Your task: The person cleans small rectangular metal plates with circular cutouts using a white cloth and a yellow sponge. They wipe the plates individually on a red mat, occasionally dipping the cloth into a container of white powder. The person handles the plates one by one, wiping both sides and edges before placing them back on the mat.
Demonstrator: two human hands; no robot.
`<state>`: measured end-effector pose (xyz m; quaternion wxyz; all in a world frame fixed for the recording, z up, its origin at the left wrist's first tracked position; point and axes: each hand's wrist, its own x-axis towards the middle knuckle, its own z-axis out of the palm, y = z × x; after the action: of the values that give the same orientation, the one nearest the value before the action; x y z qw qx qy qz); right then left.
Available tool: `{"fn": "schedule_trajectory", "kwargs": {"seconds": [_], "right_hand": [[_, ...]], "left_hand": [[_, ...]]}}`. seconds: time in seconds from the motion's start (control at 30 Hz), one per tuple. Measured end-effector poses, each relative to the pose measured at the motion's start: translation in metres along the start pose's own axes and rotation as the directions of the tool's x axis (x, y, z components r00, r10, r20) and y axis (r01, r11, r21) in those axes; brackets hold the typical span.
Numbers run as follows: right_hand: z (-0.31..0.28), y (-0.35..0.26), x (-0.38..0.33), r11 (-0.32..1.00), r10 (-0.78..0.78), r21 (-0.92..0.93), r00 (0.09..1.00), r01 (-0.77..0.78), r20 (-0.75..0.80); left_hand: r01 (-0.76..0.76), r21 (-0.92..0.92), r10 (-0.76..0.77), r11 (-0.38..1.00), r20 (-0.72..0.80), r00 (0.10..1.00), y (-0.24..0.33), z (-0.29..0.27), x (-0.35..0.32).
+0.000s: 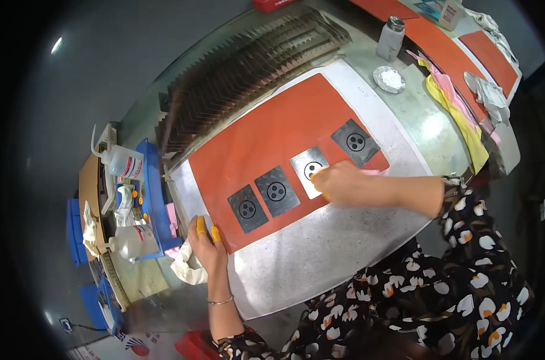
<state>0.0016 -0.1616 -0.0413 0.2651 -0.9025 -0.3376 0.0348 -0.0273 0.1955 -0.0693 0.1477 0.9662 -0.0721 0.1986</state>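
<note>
Left hand (209, 245) loose at 8 o'clock of red mat (271, 139), likely bracing it; right hand (340, 185), 4 o'clock, curled over shiny plate (307, 172), can't tell if gripping.

"What sort of place is this?"
"A workshop, by the look of it."
"What shows it?"
"Squeeze bottles (125, 163), a slotted rack (254, 72), and metal plates (277, 191) on an orange mat (278, 141)."
</note>
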Motion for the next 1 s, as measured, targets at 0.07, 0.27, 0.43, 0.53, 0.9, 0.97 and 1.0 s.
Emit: {"fn": "schedule_trajectory", "kwargs": {"seconds": [0.07,0.27,0.43,0.53,0.9,0.97,1.0], "right_hand": [[-0.001,-0.001,-0.001,1.0,-0.021,0.017,0.999,0.021,0.035],[0.006,-0.002,0.0,1.0,0.02,-0.018,0.996,-0.019,0.083],[0.001,0.0,-0.001,0.999,0.004,-0.045,0.988,0.004,0.155],[-0.003,0.0,-0.01,0.998,-0.024,-0.056,0.999,0.027,0.044],[-0.003,0.005,0.01,0.999,0.018,-0.045,0.994,-0.013,0.104],[0.002,0.005,0.016,1.0,-0.023,-0.018,0.996,0.025,0.088],[-0.01,0.008,0.012,0.997,0.001,-0.082,0.993,0.009,0.119]], "left_hand": [[-0.013,-0.003,0.013,1.0,-0.022,1.0,0.001,0.002,-0.005],[-0.039,0.044,0.04,0.998,-0.021,0.999,0.001,0.0,-0.003],[-0.031,0.036,0.031,0.999,-0.02,0.999,0.001,-0.005,-0.005],[-0.012,0.033,0.013,0.999,-0.019,1.0,0.003,-0.002,-0.005],[-0.013,0.018,0.013,1.0,0.004,1.0,0.007,-0.003,-0.001],[-0.016,-0.005,0.016,1.0,0.018,1.0,0.008,-0.002,-0.001],[-0.037,0.024,0.037,0.999,0.021,0.999,0.003,-0.003,-0.005]]}}
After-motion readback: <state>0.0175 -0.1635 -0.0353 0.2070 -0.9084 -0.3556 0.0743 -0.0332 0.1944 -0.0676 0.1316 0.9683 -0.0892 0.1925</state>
